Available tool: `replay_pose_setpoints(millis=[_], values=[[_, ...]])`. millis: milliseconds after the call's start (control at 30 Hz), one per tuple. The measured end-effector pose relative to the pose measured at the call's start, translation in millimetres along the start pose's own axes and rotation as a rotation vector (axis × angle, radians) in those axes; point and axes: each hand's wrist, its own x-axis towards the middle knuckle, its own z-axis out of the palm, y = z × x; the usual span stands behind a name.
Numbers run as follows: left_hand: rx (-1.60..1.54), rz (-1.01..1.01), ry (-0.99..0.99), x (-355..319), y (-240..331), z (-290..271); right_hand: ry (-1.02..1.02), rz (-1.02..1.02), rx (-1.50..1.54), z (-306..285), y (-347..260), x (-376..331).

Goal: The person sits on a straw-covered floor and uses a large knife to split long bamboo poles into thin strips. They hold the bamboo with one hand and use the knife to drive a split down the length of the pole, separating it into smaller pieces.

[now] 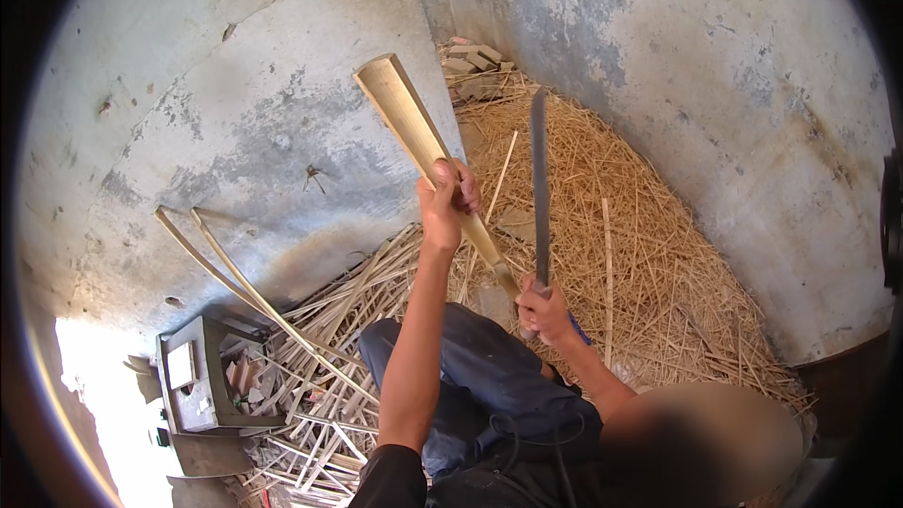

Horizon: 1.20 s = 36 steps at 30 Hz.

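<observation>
A long half-round piece of split bamboo (403, 111) slants across the middle, its wide, hollow end up at the left. My left hand (446, 205) is closed around it partway along, thumb over the inner face. Toward the lower right the bamboo narrows past a node and ends close to my right hand (546, 310). That hand grips the handle of a machete (540, 179), whose long dark blade points upward, apart from the bamboo's upper part. Whether the bamboo's low end touches my right hand, I cannot tell.
Bamboo shavings (621, 245) are heaped against the right wall. Split bamboo strips (348, 301) pile up at left, two long curved ones (216, 273) leaning out. A box-like wooden stand (202, 376) holds broken pieces. Bricks (475, 58) lie in the far corner. My bent knees are below.
</observation>
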Motion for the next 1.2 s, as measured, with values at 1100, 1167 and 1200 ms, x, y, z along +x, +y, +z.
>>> replay_pose_setpoints(millis=[1100,1167,1200], values=[[0.069,0.022,0.109,-6.6,-4.1,9.5,0.172,-0.04,-0.171,-8.4,22.9,10.0],[0.044,0.054,0.118,-5.0,-10.9,2.3,0.063,0.225,-0.135,-31.3,56.9,19.1],[0.032,0.069,0.125,-5.3,-8.4,0.2,0.005,0.36,-0.117,-33.7,60.7,19.3]])
